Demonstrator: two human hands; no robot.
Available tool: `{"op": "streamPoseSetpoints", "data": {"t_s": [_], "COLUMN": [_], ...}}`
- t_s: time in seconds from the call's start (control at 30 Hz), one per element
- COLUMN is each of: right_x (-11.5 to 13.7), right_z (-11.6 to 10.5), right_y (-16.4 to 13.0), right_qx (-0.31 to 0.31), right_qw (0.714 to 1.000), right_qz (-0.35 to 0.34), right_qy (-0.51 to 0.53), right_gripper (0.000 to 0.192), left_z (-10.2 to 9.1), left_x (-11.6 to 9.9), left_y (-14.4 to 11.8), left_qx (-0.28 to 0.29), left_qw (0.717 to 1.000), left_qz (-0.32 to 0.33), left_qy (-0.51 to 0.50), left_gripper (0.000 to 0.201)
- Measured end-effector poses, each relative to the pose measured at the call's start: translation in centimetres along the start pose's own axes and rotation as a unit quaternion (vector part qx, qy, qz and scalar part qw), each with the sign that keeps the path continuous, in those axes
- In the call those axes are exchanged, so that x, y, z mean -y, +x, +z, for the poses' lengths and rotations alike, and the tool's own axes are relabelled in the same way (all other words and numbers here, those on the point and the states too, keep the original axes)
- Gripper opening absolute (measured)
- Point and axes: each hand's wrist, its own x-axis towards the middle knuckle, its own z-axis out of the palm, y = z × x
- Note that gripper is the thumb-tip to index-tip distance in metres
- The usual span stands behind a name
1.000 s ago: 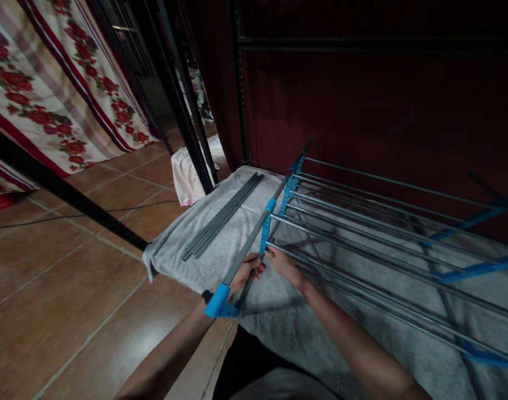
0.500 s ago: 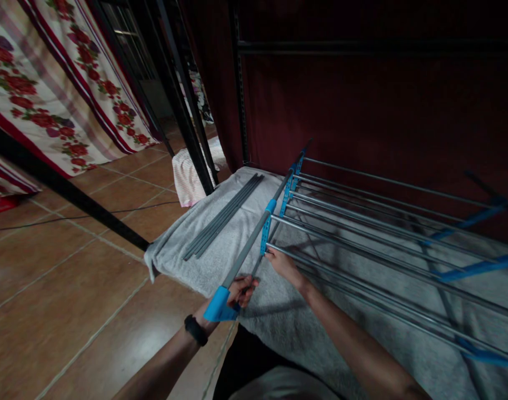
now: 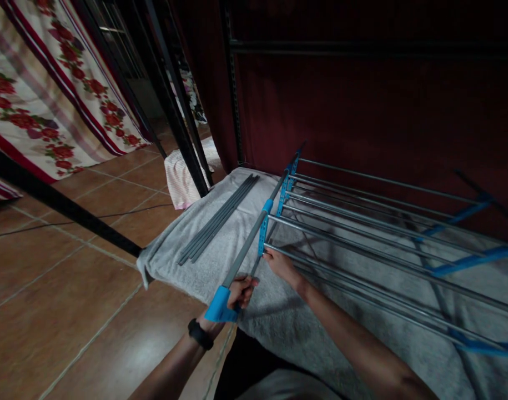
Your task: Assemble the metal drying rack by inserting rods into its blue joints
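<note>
Left hand [image 3: 240, 291] wrapped around grey side tube [image 3: 247, 245] by blue end cap [image 3: 217, 307]; right hand [image 3: 281, 265] pinching thin rod [image 3: 362, 280]. Risk: rod slips from blue bracket [image 3: 262, 235], pinching fingers.

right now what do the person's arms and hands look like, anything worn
Both forearms are bare, with no sleeves in view and no gloves. The left hand has a black band, likely a watch, around its wrist. The right hand and its wrist show nothing worn. No rings can be made out in the dim light.

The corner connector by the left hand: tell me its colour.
Bright blue corner connector, against the left hand; clearest in the head view.
</note>
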Motion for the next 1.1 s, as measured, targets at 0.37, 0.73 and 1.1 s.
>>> {"op": "streamPoseSetpoints", "data": {"t_s": [0.37, 0.73, 1.1], "right_x": [0.1, 0.1, 0.5], "right_z": [-0.2, -0.5, -0.8], "right_y": [0.3, 0.9, 0.4], "right_qx": [-0.007, 0.005, 0.009], "right_qw": [0.999, 0.997, 0.996], "right_qz": [0.028, 0.046, 0.010], "right_qy": [-0.033, -0.061, -0.089], "right_gripper": [0.036, 0.035, 0.036], "left_z": [0.5, 0.7, 0.7], "left_x": [-0.4, -0.2, -3.7], "left_y": [0.9, 1.8, -0.2], "left_qx": [-0.015, -0.020, -0.088], "left_qw": [1.000, 0.999, 0.940], "left_qz": [0.005, 0.026, 0.129], "left_qy": [0.022, 0.036, 0.303], "left_gripper": [0.026, 0.027, 0.033]}}
